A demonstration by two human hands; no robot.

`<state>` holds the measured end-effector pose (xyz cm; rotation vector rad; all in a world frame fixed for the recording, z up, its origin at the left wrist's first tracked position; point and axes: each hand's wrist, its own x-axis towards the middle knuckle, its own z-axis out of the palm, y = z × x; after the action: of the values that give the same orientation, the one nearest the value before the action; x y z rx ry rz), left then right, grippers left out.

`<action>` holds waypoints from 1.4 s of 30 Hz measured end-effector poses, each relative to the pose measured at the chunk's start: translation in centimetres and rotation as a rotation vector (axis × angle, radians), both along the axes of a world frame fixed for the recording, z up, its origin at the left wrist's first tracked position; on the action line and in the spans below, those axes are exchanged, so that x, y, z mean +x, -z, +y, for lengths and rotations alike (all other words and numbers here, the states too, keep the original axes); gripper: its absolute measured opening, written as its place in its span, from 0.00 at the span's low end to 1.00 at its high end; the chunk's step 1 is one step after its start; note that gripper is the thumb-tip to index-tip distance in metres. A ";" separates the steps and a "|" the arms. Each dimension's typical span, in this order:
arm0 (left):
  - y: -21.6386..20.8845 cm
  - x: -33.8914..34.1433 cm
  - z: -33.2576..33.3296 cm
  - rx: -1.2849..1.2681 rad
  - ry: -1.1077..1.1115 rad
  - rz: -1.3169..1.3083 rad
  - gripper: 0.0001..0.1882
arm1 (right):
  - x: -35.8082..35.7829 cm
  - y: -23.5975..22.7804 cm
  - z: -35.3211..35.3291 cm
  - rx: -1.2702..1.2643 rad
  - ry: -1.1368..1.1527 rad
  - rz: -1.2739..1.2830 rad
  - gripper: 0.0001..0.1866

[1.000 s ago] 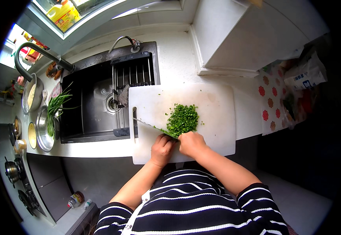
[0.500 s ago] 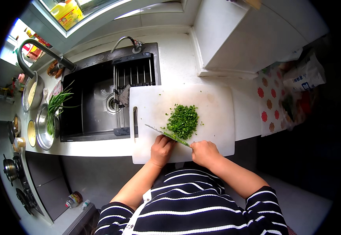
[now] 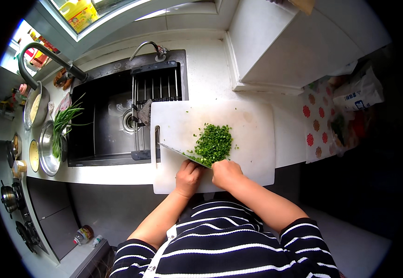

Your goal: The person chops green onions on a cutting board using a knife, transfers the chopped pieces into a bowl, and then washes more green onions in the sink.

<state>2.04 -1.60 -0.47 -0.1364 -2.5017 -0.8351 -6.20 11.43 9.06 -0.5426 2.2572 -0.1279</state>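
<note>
the right hand (image 3: 226, 174) is gripping a knife (image 3: 178, 151) at its handle end, the handle itself being hidden; the blade is slanting toward the upper left. the left hand (image 3: 190, 178) is curling its fingers just beside the near side of the blade; whether it is holding anything, i cannot tell. a heap of chopped greens (image 3: 214, 142) is lying directly beyond the blade, near the middle of a white cutting board (image 3: 252, 162), with loose bits scattering around it. the board's left edge is overlapping a dark sink (image 3: 104, 134), across which a metal rack (image 3: 141, 155) is spanning. farther left, long green stalks (image 3: 62, 129) are leaning out of a metal bowl (image 3: 47, 154).
</note>
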 end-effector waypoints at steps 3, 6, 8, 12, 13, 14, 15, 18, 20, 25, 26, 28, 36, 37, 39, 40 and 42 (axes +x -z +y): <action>0.1 0.1 0.0 0.014 0.001 0.004 0.09 | 0.2 1.9 0.3 -0.099 0.026 0.080 0.09; 0.3 0.4 0.3 0.036 -0.006 0.009 0.12 | -0.8 2.4 1.3 -0.256 0.080 0.096 0.10; -0.4 0.6 0.6 0.040 0.002 -0.003 0.11 | -1.2 2.9 2.2 -0.328 0.100 0.099 0.10; -0.9 0.9 0.7 0.052 0.018 -0.040 0.12 | -0.5 1.4 3.0 -0.344 0.112 0.143 0.10; -1.0 1.0 0.7 0.057 0.019 -0.044 0.12 | -0.3 1.0 3.1 -0.342 0.102 0.151 0.10; -1.0 1.0 0.7 0.062 0.021 -0.048 0.13 | -0.2 0.9 3.3 -0.341 0.091 0.159 0.10; -1.3 0.9 0.7 0.062 0.019 -0.055 0.13 | -0.1 1.0 3.5 -0.344 0.087 0.184 0.10; -1.9 0.9 0.7 0.058 0.016 -0.063 0.16 | 0.2 1.3 4.0 -0.345 0.074 0.231 0.11; -1.7 1.1 0.5 0.047 0.016 -0.049 0.18 | 0.3 1.1 4.1 -0.330 0.064 0.229 0.11; -2.3 1.4 0.5 0.131 -0.109 -0.081 0.23 | 0.8 0.8 4.5 -0.334 0.076 0.223 0.11; -2.5 1.3 0.6 0.124 -0.163 -0.083 0.24 | 0.9 0.8 4.5 -0.331 0.080 0.219 0.12; -2.1 1.4 0.5 0.111 -0.155 -0.113 0.25 | 1.1 0.8 4.6 -0.331 0.096 0.233 0.11; -1.1 1.6 0.3 0.066 -0.106 -0.106 0.22 | 1.8 0.5 4.9 -0.307 0.089 0.249 0.10; -1.1 1.6 0.3 0.062 -0.105 -0.099 0.22 | 1.9 0.4 4.9 -0.307 0.091 0.250 0.10; -1.2 1.7 0.3 0.070 -0.098 -0.090 0.20 | 2.1 0.4 5.0 -0.313 0.093 0.257 0.10; -1.2 1.7 0.4 0.080 -0.092 -0.087 0.20 | 2.3 0.5 5.1 -0.318 0.093 0.263 0.09; -1.2 1.7 0.4 0.105 -0.082 -0.079 0.18 | 2.6 0.4 5.2 -0.308 0.088 0.260 0.09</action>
<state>3.76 -1.23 0.69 0.0354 -2.5111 -0.9530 -3.62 16.60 8.67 -0.6515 2.5338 -0.4798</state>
